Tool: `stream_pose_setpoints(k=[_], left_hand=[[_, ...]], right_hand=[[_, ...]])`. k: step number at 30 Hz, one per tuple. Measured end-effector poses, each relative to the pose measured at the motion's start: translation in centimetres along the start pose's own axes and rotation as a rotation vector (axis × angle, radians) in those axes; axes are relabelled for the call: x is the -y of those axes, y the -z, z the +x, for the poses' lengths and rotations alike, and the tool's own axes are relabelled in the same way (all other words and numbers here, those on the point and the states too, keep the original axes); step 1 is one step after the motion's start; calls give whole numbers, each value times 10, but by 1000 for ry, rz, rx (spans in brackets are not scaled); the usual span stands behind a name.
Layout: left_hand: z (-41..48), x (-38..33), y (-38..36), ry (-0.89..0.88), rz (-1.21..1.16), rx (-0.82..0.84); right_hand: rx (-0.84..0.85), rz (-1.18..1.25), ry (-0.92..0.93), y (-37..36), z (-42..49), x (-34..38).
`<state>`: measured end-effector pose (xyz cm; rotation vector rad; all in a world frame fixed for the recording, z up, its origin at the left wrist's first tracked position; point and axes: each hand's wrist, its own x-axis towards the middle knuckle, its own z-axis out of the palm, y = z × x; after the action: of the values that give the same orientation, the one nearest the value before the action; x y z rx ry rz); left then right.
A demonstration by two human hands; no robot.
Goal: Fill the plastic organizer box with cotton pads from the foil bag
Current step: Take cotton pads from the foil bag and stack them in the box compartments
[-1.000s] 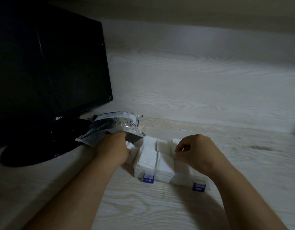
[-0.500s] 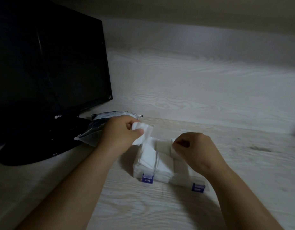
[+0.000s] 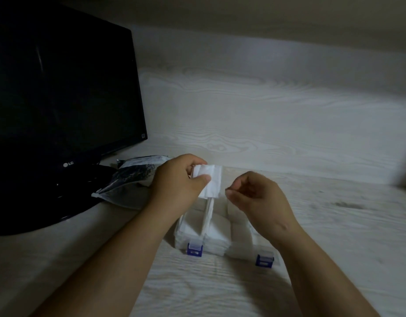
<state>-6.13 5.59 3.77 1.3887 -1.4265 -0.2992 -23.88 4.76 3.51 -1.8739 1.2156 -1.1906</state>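
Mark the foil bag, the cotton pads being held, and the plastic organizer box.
foil bag [image 3: 129, 179]: head view, on its dark crumpled middle.
cotton pads [image 3: 212, 183]: head view, on the front face of the held stack.
plastic organizer box [image 3: 215, 248]: head view, on its front wall.

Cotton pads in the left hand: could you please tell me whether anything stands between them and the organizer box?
Nothing visible does. The left hand holds the cotton pads directly above the open organizer box; the right hand hovers beside, not beneath.
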Motion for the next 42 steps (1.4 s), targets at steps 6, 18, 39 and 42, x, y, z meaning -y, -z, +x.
stream_pose_setpoints(k=[6, 18, 39, 42], left_hand=[[-2, 9, 0, 104, -158, -60], [0, 15, 2, 174, -334, -68], [-15, 1, -9, 114, -208, 143], [-15, -1, -8, 103, -203, 160]], right_hand=[[299, -212, 113, -8, -7, 2], [397, -326, 210, -20, -5, -7], [-142, 283, -8, -2, -1, 7], [-113, 203, -8, -5, -3, 9]])
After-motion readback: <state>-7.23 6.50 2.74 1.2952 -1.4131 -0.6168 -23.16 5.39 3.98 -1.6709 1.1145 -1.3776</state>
